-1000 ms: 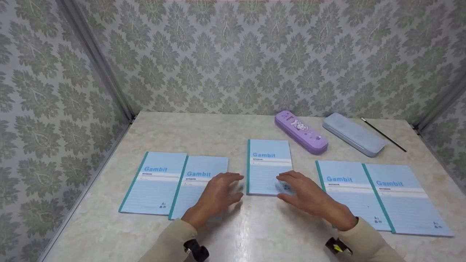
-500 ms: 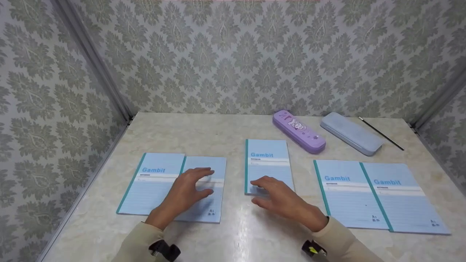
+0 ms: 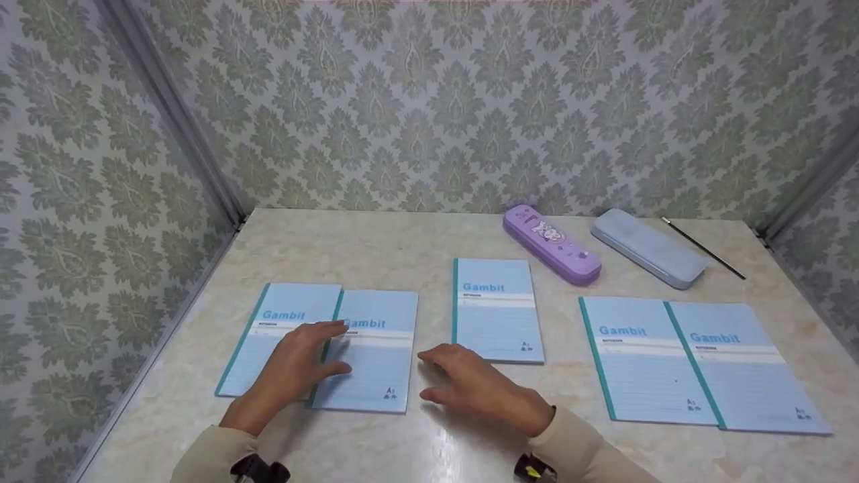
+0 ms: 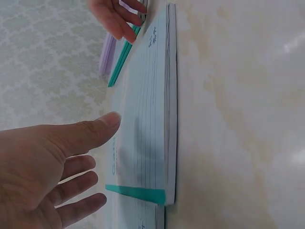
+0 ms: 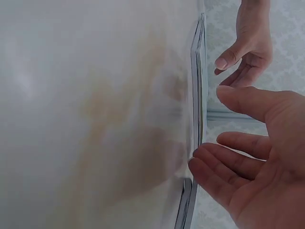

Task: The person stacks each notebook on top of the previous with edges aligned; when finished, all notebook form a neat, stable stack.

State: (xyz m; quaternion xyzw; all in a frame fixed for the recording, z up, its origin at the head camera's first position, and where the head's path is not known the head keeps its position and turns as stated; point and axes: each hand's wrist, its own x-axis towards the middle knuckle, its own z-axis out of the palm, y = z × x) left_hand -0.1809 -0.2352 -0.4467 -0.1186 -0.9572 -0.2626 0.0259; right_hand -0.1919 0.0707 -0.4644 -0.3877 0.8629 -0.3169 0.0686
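Light blue Gambit notebooks with green spines lie flat. At the left, a notebook (image 3: pixel 285 305) lies partly under a second notebook (image 3: pixel 376 365), their edges overlapping. My left hand (image 3: pixel 282 369) hovers over this pair, fingers loosely bent and thumb apart, holding nothing; the left wrist view shows its thumb (image 4: pixel 90 133) near the covers. My right hand (image 3: pixel 476 386) is above the table between the second notebook and the middle notebook (image 3: pixel 496 322), fingers pointing left with nothing in them. In the right wrist view its fingers (image 5: pixel 224 167) appear beside notebook edges; contact is unclear.
At the right lie two overlapping notebooks, the inner notebook (image 3: pixel 644 369) and the outer notebook (image 3: pixel 751 376). Behind them are a purple pencil case (image 3: pixel 553 245), a grey-blue case (image 3: pixel 647 248) and a thin black pencil (image 3: pixel 704 248). Patterned walls (image 3: pixel 416 107) bound the table.
Both hands have moved left: the left from beside the middle notebook to over the left pair, the right from the middle notebook's right side to its lower left. The notebooks stay put.
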